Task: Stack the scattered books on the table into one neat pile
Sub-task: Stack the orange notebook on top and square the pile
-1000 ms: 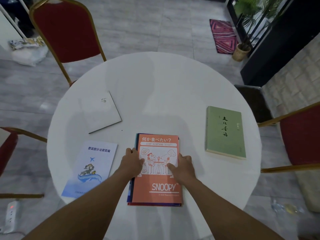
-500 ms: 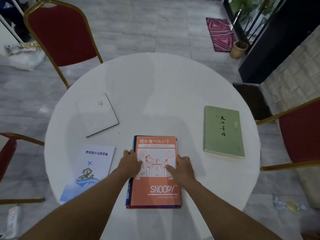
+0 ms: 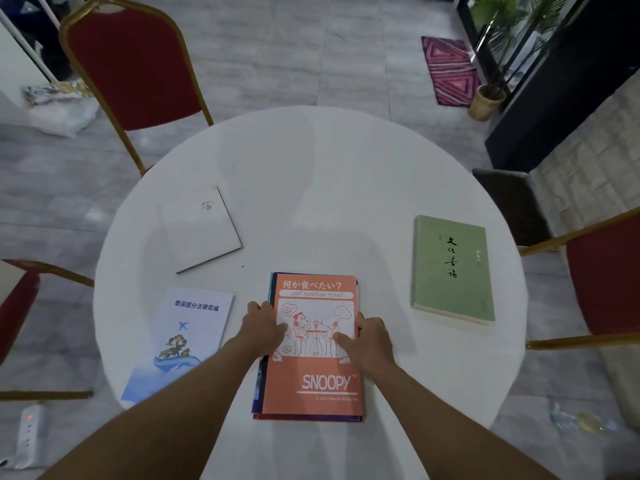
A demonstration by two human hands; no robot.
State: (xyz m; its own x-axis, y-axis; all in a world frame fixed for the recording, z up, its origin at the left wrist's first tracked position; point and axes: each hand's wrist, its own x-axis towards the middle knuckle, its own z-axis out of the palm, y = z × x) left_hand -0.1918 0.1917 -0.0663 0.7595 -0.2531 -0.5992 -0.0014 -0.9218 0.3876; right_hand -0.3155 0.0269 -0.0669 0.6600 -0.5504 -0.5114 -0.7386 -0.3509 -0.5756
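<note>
An orange Snoopy book [image 3: 313,379] tops a small pile at the near middle of the round white table [image 3: 311,188]; blue and red edges of books beneath show at its left and bottom. My left hand [image 3: 262,329] presses the pile's left edge and my right hand [image 3: 367,337] its right edge, thumbs on the cover. A pale blue booklet [image 3: 183,337] lies to the left, a white book [image 3: 201,230] further back left, and a green book [image 3: 452,268] to the right.
Red chairs with gold frames stand at the back left [image 3: 135,64], left [image 3: 17,306] and right [image 3: 602,278] of the table. A power strip [image 3: 29,427] lies on the floor at lower left. A potted plant [image 3: 488,98] and patterned mat [image 3: 448,69] are far right.
Both hands stay at the sides of the pile; the right hand has shifted slightly outward to the book's right edge. The books on the table have not moved.
</note>
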